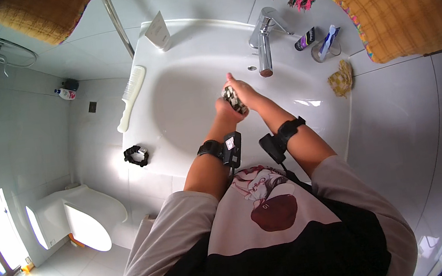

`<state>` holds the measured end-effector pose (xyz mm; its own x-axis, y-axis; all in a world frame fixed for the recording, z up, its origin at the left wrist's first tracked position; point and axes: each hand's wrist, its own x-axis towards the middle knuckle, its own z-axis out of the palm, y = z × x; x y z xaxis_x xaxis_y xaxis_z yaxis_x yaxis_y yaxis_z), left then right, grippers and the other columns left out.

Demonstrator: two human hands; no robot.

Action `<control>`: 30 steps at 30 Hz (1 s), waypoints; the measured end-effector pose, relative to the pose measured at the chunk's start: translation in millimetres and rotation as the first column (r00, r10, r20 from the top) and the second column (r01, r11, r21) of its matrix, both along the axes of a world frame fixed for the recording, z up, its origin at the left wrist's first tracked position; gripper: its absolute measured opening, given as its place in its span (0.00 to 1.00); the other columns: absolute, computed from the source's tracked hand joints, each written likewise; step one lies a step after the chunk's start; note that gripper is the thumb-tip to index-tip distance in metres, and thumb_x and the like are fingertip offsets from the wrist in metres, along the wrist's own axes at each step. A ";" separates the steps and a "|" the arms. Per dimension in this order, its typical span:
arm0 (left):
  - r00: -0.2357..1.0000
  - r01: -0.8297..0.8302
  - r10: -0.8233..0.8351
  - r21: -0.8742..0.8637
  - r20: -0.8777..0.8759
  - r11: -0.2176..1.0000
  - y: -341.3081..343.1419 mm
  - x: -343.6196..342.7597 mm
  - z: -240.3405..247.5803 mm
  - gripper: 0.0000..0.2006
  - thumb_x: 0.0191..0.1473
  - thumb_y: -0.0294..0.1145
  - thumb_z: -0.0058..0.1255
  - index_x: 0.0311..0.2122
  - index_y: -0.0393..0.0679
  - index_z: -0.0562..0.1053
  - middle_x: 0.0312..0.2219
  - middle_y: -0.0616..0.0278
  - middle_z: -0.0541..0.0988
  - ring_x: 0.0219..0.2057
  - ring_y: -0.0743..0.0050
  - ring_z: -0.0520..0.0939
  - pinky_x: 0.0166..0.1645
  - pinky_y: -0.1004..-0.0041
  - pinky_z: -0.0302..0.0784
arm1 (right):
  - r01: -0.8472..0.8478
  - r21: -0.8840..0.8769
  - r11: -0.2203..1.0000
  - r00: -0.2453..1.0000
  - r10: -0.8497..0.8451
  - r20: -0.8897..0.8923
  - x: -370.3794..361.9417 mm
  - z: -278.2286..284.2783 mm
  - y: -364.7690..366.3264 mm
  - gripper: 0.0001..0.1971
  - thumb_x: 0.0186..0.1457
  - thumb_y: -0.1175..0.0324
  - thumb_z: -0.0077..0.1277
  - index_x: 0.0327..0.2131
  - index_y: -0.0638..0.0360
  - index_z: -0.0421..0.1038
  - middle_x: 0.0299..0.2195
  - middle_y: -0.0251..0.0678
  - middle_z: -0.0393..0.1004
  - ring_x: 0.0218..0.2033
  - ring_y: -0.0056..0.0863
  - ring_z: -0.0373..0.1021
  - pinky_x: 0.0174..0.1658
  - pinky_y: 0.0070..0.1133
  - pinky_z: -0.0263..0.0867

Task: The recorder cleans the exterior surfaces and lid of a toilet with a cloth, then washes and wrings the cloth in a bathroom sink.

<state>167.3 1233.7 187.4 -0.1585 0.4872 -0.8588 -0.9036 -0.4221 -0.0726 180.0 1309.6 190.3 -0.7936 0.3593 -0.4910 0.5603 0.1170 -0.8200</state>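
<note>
Over the white washbasin (182, 101), both hands are pressed together around a small dark-and-cream patterned bundle (234, 100); its exact kind cannot be made out. My left hand (224, 111) cups it from the left and below, with fingers curled. From the right, my right hand (244, 91) closes over it, the fingertips pointing away from me. Part of the bundle shows between the palms, and the rest is hidden. Beyond my right hand stands the chrome faucet (264, 54), its spout over the bowl; no water stream is visible.
Along the basin's left rim lie a cream comb (132, 98) and a black scrunchie (136, 156); a white tube (158, 33) stands behind. A dark tube (305, 40), a cup with a toothbrush (325, 49) and a yellow mesh cloth (340, 78) line the right. A toilet (82, 209) is lower left.
</note>
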 end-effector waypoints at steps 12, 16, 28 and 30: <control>0.851 0.433 -0.421 -0.034 -0.314 0.901 -48.1 -16.3 14.3 0.36 0.52 0.62 0.25 0.54 0.41 0.56 0.50 0.52 0.62 0.52 0.53 0.63 0.54 0.35 0.41 | 0.118 0.414 0.903 0.905 0.074 -0.419 44.9 2.7 -17.1 0.22 0.41 0.71 0.55 0.44 0.54 0.67 0.45 0.42 0.63 0.48 0.36 0.61 0.50 0.27 0.59; 0.902 0.192 -0.171 0.012 -0.395 0.981 -60.5 -9.9 2.8 0.32 0.52 0.61 0.32 0.48 0.41 0.63 0.46 0.54 0.67 0.49 0.58 0.67 0.54 0.46 0.55 | -0.005 0.101 0.995 0.872 0.054 -0.486 42.8 17.3 -43.2 0.17 0.45 0.72 0.51 0.42 0.60 0.68 0.39 0.41 0.71 0.40 0.27 0.68 0.45 0.22 0.63; 0.921 -0.022 0.215 0.511 -0.323 0.859 -31.2 -5.6 -10.2 0.21 0.57 0.49 0.28 0.42 0.41 0.65 0.38 0.54 0.72 0.44 0.57 0.71 0.50 0.58 0.66 | -0.026 0.609 0.793 0.837 0.351 -0.421 45.1 49.8 -38.1 0.13 0.47 0.63 0.50 0.36 0.56 0.72 0.40 0.36 0.72 0.49 0.35 0.63 0.60 0.40 0.38; 0.952 -0.053 0.150 0.339 -0.266 0.939 -23.5 -3.1 -11.5 0.19 0.57 0.44 0.25 0.38 0.42 0.66 0.36 0.55 0.72 0.39 0.59 0.74 0.45 0.62 0.71 | -0.014 0.680 0.733 0.811 0.405 -0.421 39.8 48.7 -29.8 0.11 0.47 0.64 0.50 0.34 0.57 0.72 0.38 0.35 0.73 0.47 0.34 0.65 0.60 0.39 0.39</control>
